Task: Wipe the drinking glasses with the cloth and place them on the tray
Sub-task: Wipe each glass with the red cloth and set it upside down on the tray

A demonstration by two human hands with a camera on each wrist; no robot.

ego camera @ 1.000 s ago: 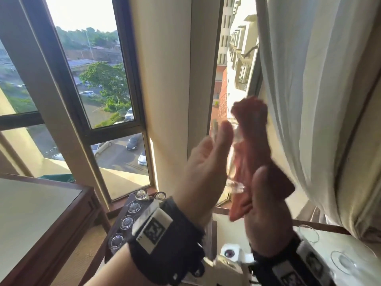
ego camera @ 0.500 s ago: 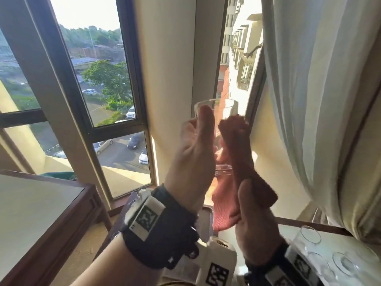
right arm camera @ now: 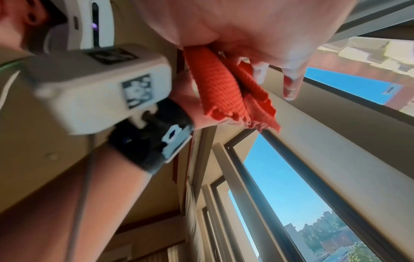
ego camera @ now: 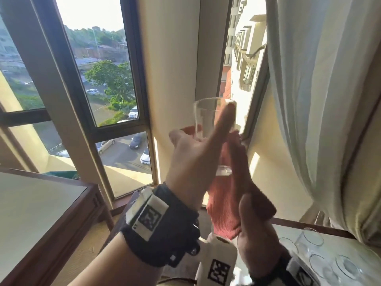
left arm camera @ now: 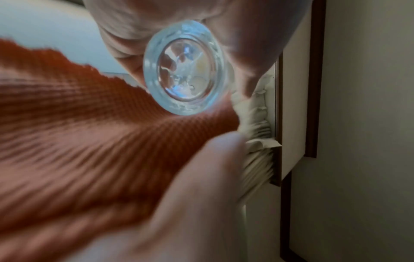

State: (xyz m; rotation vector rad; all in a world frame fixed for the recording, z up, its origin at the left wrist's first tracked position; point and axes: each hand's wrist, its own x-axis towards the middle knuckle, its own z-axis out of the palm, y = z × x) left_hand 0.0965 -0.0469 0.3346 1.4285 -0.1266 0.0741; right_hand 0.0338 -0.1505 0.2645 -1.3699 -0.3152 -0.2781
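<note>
Drinking glass (ego camera: 214, 129), upright and raised between both hands before the window (ego camera: 97, 79). Left hand (ego camera: 193, 157) grips its lower body, forefinger extended along the wall. Right hand (ego camera: 255, 228) presses the red cloth (ego camera: 224, 211) against the glass. More glasses (ego camera: 321, 256) stand below the right wrist. No writing is legible; the wristbands carry square coded markers (ego camera: 148, 217).

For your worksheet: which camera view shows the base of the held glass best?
The left wrist view: the glass base faces the camera, a thick round ring beside the cloth. The head view shows the glass from the side, its base partly hidden by the left hand. The right wrist view shows no clear glass.
</note>
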